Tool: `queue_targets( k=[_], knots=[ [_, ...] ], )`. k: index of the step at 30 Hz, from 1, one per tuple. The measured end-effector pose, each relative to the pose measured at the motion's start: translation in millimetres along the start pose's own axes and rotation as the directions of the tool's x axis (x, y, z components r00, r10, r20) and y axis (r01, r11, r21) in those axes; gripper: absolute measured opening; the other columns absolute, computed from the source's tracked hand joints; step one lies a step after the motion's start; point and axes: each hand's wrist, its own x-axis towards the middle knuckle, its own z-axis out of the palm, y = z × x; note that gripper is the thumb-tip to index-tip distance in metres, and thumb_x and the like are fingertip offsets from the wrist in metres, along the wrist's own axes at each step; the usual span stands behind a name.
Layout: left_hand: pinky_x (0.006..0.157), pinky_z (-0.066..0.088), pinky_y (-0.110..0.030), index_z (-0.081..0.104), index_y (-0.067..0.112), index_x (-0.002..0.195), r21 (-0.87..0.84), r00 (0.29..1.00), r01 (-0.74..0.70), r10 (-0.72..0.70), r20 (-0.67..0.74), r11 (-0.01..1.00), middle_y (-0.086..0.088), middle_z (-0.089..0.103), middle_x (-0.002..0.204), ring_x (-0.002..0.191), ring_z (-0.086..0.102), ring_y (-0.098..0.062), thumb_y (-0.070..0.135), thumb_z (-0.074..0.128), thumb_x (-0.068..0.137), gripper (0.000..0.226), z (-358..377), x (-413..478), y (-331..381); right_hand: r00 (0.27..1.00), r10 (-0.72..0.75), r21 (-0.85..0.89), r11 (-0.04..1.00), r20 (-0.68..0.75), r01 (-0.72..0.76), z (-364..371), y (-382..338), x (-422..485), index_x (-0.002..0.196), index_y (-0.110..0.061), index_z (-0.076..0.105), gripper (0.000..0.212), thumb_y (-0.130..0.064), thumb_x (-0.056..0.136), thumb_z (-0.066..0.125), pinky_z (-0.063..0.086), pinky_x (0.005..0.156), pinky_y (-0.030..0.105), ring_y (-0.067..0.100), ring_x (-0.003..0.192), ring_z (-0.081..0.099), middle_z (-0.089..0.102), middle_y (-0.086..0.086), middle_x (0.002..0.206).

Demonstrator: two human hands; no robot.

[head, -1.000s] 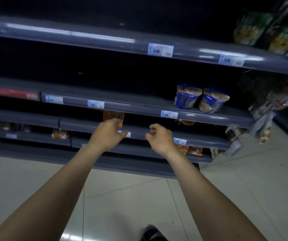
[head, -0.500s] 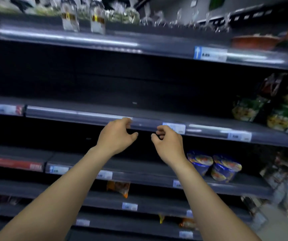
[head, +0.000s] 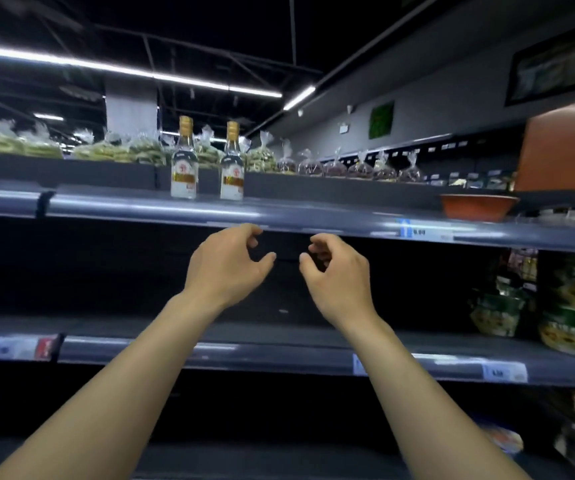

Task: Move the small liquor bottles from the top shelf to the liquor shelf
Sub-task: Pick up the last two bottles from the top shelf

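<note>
Two small clear liquor bottles with gold caps stand upright side by side on the top shelf (head: 314,216): the left bottle (head: 184,164) and the right bottle (head: 232,168). My left hand (head: 229,265) is raised just under the shelf's front edge, below the bottles, fingers curled and apart, holding nothing. My right hand (head: 338,271) is beside it to the right, also empty with loosely curled fingers. Neither hand touches a bottle.
An orange bowl (head: 478,206) sits on the top shelf at the right. Bagged goods (head: 348,166) line the back of that shelf. Packaged foods (head: 570,306) fill the right of the shelf below. Price tags (head: 414,231) run along the edges.
The view has tilted up from the lower shelves and floor to the top shelf, bringing the two bottles into sight. Both hands have risen together toward the top shelf's edge.
</note>
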Motion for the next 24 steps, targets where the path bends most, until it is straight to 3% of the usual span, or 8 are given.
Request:
queue_targets(
  k=[4,8,12,15,17,20,24],
  knots=[
    [0.071,0.056,-0.035,0.067,0.021,0.117,-0.002,0.994,-0.017,0.017,-0.109,1.000,0.013,0.067,0.094,0.084,0.065,-0.013,0.049,0.071,0.083,0.045,-30,35,-30,0.997,-0.064,0.002,0.998,-0.039,0.064,23,-35,37,0.122,-0.014,0.068,0.033,-0.028,0.092,0.072,0.047,0.087,0.024,0.013,0.104,0.064,0.072,-0.003,0.113],
    [0.072,0.050,-0.031,0.064,0.017,0.116,0.015,0.979,0.016,-0.013,-0.205,1.000,0.006,0.065,0.099,0.091,0.062,-0.016,0.049,0.073,0.083,0.047,-57,75,-67,0.996,-0.088,-0.037,0.995,-0.001,0.088,50,-61,81,0.127,-0.013,0.064,0.037,-0.031,0.095,0.069,0.046,0.092,0.029,0.017,0.113,0.060,0.067,0.001,0.123],
    [0.093,0.050,-0.042,0.056,0.012,0.127,0.079,0.958,0.074,-0.048,-0.283,0.994,-0.005,0.061,0.120,0.113,0.055,-0.024,0.056,0.072,0.081,0.066,-69,112,-95,0.998,-0.068,-0.074,0.995,-0.006,0.067,79,-74,120,0.128,-0.016,0.062,0.040,-0.034,0.093,0.069,0.036,0.087,0.025,0.019,0.116,0.058,0.065,0.000,0.125],
    [0.099,0.046,-0.046,0.050,0.010,0.135,0.121,0.964,0.167,-0.137,-0.226,0.979,-0.009,0.056,0.132,0.122,0.051,-0.028,0.066,0.067,0.079,0.081,-69,133,-111,0.999,-0.007,-0.115,0.993,0.041,0.011,100,-77,142,0.134,-0.016,0.057,0.048,-0.037,0.093,0.070,0.035,0.085,0.028,0.020,0.115,0.054,0.062,0.002,0.130],
    [0.095,0.049,-0.046,0.047,0.011,0.139,0.098,0.965,0.219,-0.201,-0.169,0.971,-0.010,0.057,0.133,0.121,0.054,-0.030,0.070,0.066,0.076,0.088,-65,143,-122,0.998,0.012,-0.144,0.990,0.062,-0.003,113,-77,151,0.134,-0.016,0.056,0.049,-0.038,0.092,0.070,0.035,0.083,0.029,0.017,0.105,0.050,0.062,0.002,0.127],
    [0.071,0.047,-0.036,0.050,0.011,0.135,0.105,0.967,0.227,-0.211,-0.140,0.968,-0.007,0.068,0.117,0.108,0.063,-0.031,0.071,0.065,0.074,0.087,-55,149,-136,0.996,0.018,-0.190,0.982,0.084,-0.001,132,-75,157,0.129,-0.019,0.054,0.046,-0.041,0.091,0.067,0.040,0.079,0.035,0.021,0.101,0.056,0.062,-0.001,0.112],
    [0.064,0.041,-0.032,0.059,0.019,0.129,0.102,0.963,0.245,-0.230,-0.141,0.964,0.002,0.072,0.101,0.096,0.066,-0.025,0.080,0.060,0.067,0.087,-41,151,-150,0.993,0.095,-0.361,0.931,0.074,-0.063,150,-71,160,0.146,-0.025,0.040,0.068,-0.056,0.088,0.057,0.041,0.077,0.040,0.033,0.106,0.064,0.070,0.002,0.117]
  ],
)
